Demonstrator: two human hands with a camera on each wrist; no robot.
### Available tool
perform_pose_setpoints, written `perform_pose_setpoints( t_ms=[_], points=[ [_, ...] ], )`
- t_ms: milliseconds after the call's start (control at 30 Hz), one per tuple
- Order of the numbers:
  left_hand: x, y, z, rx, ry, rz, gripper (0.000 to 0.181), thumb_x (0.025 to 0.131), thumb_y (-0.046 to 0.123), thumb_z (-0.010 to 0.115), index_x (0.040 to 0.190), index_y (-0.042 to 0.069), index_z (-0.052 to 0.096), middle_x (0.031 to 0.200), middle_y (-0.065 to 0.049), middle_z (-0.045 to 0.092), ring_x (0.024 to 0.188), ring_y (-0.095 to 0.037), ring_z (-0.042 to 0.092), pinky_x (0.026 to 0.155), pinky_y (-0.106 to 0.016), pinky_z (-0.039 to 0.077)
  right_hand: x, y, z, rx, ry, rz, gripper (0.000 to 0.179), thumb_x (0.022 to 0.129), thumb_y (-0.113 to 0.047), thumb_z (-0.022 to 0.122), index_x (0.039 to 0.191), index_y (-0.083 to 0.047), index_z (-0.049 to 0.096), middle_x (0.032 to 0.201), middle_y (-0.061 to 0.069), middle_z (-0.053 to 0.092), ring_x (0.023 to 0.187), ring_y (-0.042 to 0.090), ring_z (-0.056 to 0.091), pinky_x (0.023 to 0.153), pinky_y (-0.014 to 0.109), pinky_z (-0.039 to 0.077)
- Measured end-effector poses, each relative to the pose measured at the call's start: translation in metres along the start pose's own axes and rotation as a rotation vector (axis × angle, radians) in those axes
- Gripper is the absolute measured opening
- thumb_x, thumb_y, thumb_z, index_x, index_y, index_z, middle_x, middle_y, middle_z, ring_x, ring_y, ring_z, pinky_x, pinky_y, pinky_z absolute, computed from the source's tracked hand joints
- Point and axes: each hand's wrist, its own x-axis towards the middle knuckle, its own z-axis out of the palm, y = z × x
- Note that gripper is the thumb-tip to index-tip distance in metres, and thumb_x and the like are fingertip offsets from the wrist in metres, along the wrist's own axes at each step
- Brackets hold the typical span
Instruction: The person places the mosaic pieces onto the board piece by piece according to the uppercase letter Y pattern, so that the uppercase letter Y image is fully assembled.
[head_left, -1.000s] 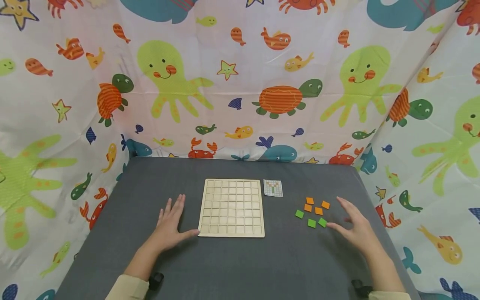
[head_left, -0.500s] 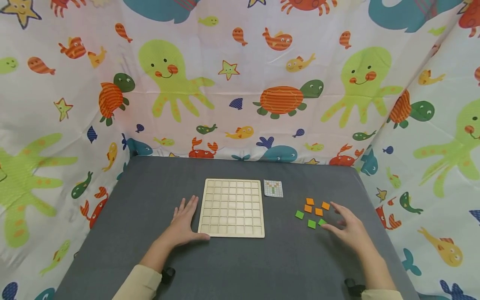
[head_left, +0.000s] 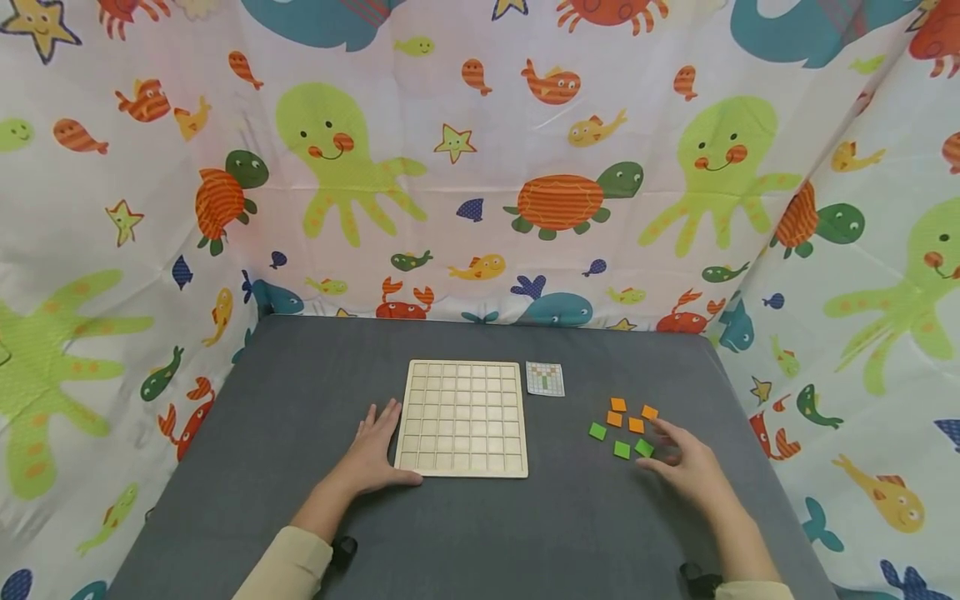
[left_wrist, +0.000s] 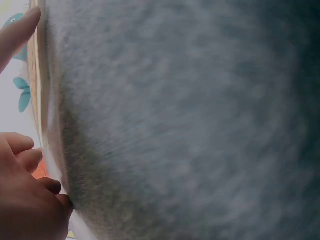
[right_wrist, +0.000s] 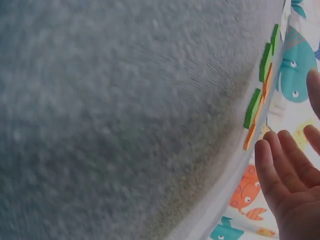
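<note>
A pale wooden grid board with rows of square cells lies on the grey table. My left hand rests at its lower left corner, with the thumb along the front edge and the fingers by the left side. In the head view, several small square tiles lie loose to the right of the board, some orange and some green. Close beside these hovers my right hand, thumb and fingers apart, nearest a green tile and an orange tile. It holds nothing visible.
A small printed card with a coloured grid pattern lies at the board's upper right corner. Behind the grey table and along its sides hangs a curtain printed with sea animals.
My left hand has moved right to the board's corner. The right hand has shifted left, closer to the tiles. Board, card and tiles stay in place.
</note>
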Motion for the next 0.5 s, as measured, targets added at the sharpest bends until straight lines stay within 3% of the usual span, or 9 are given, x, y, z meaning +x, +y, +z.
perform_pose_setpoints(
  t_ms=[267,500],
  points=[
    [0.0,-0.005,0.003,0.025,-0.023,0.017,0.132,0.063,0.065,0.087,0.161,0.004,0.024,0.168,-0.015,0.021,0.155,-0.045,0.001,0.122,-0.065,0.012,0.002,0.005,0.01,-0.025,-0.028,0.06,0.066,0.079,-0.026,0.087,0.133,0.001,0.061,0.123,0.021,0.069,0.105,0.035,0.069,0.081,0.045,0.06],
    [0.001,-0.007,0.003,0.039,-0.026,0.028,0.132,0.064,0.069,0.085,0.161,0.005,0.023,0.168,-0.015,0.021,0.155,-0.045,0.001,0.122,-0.065,0.012,0.002,0.008,0.014,-0.016,-0.023,0.076,0.065,0.08,-0.021,0.087,0.135,0.0,0.061,0.125,0.022,0.067,0.109,0.036,0.068,0.083,0.045,0.06]
  ],
)
